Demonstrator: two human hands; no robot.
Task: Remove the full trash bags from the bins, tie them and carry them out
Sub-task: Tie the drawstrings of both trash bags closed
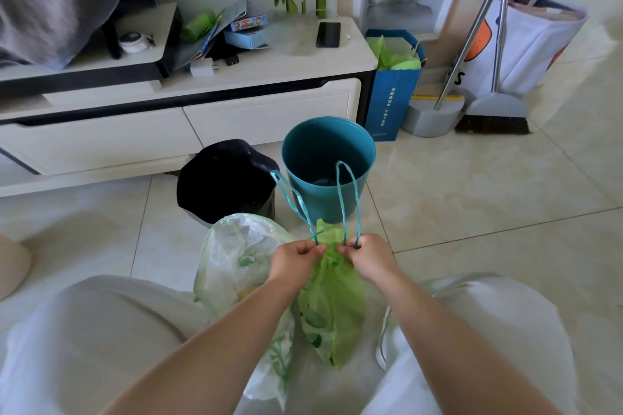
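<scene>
Text survey, one head view.

1. Blue paper bag (392,101), standing on the floor at the right end of the TV stand (269,77): we note two vertical columns of pale Chinese characters on its near face and a line of fine print near the bottom edge. All are too small for us to read with confidence.
2. White fabric bag (526,44), far right: we read one dark letter "S" at its lower left; the rest is hidden behind the broom handle (472,34).
3. Small colourful box (248,22) on the stand top: printed, but illegible.
4. Green trash bag (332,307), near centre: darker green printed marks, crumpled; we cannot read them.
</scene>
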